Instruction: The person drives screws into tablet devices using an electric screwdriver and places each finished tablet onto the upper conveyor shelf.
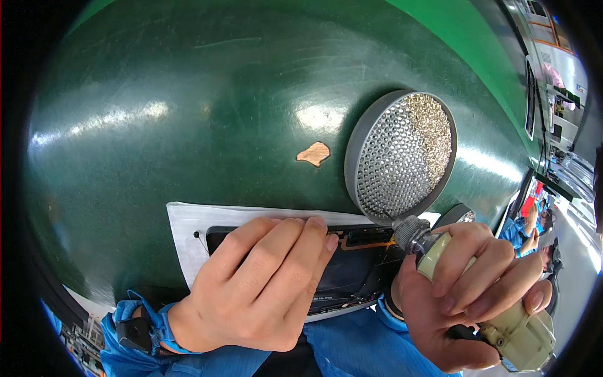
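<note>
Fingers of the right hand (pixel 468 286) are curled snugly round an electric screwdriver (pixel 433 254), closed about its pale body, its grey knurled nose aimed forward and to the left. Across from them, the left hand (pixel 251 292) lies palm down, its fingers laid together and slightly bent; their tips sit over the far edge of a black electronic device (pixel 345 276), though with the thumb hidden I cannot tell whether they pinch anything. That device has its long side running left to right before the person, on a white sheet (pixel 188 229), the left hand covering much of it and the right wrist just beside its right end. The relation that counts is at the nose: it stands right by the near rim of a round grey tray (pixel 353 157), which lies forward of both hands and nearer the right. Contact there I can't make out. What look like small brassy screws (pixel 433 122) are heaped on the tray's right side, beside rows of bare holes. Left of the tray, on the green table (pixel 188 125), lies a wood-coloured scrap (pixel 314 154).
</note>
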Demonstrator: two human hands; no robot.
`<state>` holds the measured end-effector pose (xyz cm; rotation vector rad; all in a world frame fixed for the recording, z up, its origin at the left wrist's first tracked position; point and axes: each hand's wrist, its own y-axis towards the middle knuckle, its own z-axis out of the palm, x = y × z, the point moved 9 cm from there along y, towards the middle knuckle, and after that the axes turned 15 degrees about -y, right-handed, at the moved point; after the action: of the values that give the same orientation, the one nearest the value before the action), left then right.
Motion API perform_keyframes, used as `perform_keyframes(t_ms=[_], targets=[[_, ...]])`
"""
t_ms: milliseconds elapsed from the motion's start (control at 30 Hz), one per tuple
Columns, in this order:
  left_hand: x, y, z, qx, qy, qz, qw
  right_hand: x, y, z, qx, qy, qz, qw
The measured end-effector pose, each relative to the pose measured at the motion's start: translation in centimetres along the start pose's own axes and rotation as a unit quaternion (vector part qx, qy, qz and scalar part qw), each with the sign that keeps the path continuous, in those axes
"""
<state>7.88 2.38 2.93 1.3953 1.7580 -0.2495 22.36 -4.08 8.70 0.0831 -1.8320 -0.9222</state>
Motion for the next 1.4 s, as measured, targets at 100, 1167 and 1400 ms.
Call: perform_keyframes(t_ms=[100,1167,1400], targets=[[0.2,0.0,0.2,0.000,-0.004,0.003,1.000,-0.2,0.0,0.1,0.019,-0.006,-0.006,1.000],[0.0,-0.6,-0.5,-0.038,-0.011,-0.011,0.999,1.2,-0.4,4.7,0.007,0.009,-0.013,1.000],[0.3,-0.6,-0.3,-0.061,-0.036,-0.021,0.997,0.1,-1.0,4.8,0.030,0.000,0.095,0.995]])
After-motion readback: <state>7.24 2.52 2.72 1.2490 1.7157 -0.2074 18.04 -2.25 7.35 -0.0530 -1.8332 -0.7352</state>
